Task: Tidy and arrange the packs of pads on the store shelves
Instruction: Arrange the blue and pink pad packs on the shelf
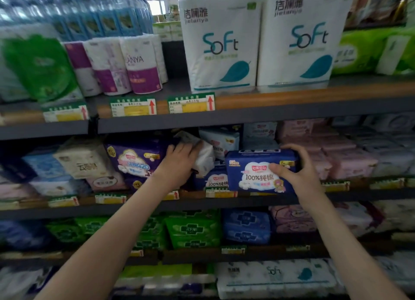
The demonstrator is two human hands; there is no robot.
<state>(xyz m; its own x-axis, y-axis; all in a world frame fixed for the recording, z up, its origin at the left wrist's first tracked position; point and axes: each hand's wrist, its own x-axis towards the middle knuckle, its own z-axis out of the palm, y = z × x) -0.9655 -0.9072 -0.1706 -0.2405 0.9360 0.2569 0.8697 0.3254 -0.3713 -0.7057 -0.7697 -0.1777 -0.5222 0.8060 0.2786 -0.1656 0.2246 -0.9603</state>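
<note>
On the middle shelf [224, 204], my right hand [296, 171] grips a dark blue pack of pads [253, 171] by its right end, thumb on the front and fingers over the top; it stands at the shelf's front edge. My left hand [179, 162] reaches into the shelf and holds a white pack [205, 153] that lies tilted over the others. Below the white pack sits another dark blue pack [213, 179]. A purple pack [134, 160] stands just left of my left hand.
Pink packs [325, 151] fill the middle shelf's right side, pale blue and cream packs [78, 162] its left. Large white tissue bundles [222, 43] stand on the shelf above. Green [193, 232] and blue packs [247, 227] fill the shelf below. Price tags line the shelf edges.
</note>
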